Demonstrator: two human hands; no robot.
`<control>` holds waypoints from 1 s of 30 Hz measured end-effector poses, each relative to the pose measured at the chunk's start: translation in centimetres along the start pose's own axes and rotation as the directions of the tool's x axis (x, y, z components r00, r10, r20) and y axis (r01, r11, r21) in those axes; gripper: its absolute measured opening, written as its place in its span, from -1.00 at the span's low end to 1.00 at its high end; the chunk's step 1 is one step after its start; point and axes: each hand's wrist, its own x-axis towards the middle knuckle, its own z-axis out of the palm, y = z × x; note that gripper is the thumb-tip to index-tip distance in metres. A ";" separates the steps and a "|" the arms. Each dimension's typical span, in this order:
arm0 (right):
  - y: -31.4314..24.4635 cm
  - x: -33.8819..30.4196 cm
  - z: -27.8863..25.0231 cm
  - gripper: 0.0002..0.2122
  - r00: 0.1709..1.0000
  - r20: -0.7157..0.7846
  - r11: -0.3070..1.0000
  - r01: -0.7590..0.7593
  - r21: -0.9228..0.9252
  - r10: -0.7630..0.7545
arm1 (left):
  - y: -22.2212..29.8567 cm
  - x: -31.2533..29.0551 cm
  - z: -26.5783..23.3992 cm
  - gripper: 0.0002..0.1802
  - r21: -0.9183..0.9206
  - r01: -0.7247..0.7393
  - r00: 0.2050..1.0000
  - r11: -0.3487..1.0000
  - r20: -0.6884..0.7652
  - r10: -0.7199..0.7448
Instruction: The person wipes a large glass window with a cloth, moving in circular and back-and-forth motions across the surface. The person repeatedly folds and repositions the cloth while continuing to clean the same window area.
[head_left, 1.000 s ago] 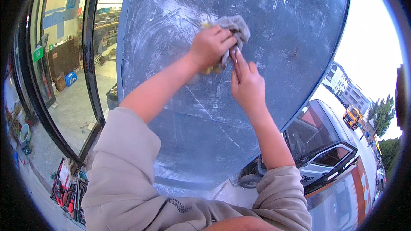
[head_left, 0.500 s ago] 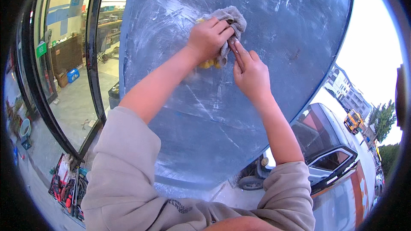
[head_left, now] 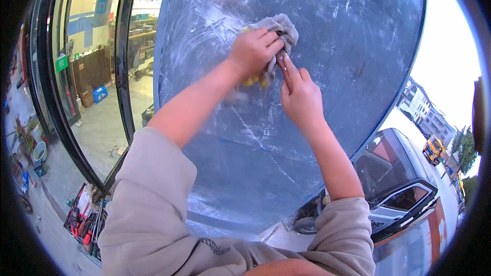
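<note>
Smeared grey panel (head_left: 327, 122) | left hand (head_left: 254, 52) clutching grey rag (head_left: 279, 26) | right hand (head_left: 300, 97) – fingers pinching rag

You are wearing a loose, beige, soft-knit sweatshirt with long sleeves, and both sleeves are pushed up into thick, rumpled folds, leaving your forearms bare down to the wrists. The bunched left sleeve (head_left: 153, 199) looks wide and baggy; the bunched right sleeve (head_left: 342, 230) ends in a rounded cuff. A small dark printed marking sits on the chest fabric near the lower edge. Your left hand (head_left: 254, 51) and right hand (head_left: 302, 97) are bare: no gloves, rings or watch show.
</note>
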 end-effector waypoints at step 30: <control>-0.2 -1.1 0.1 -0.46 0.996 -0.081 0.999 0.029 -0.038 -0.032 | 0.8 1.5 0.4 -0.77 -0.090 -0.004 1.000 0.996 0.010 0.005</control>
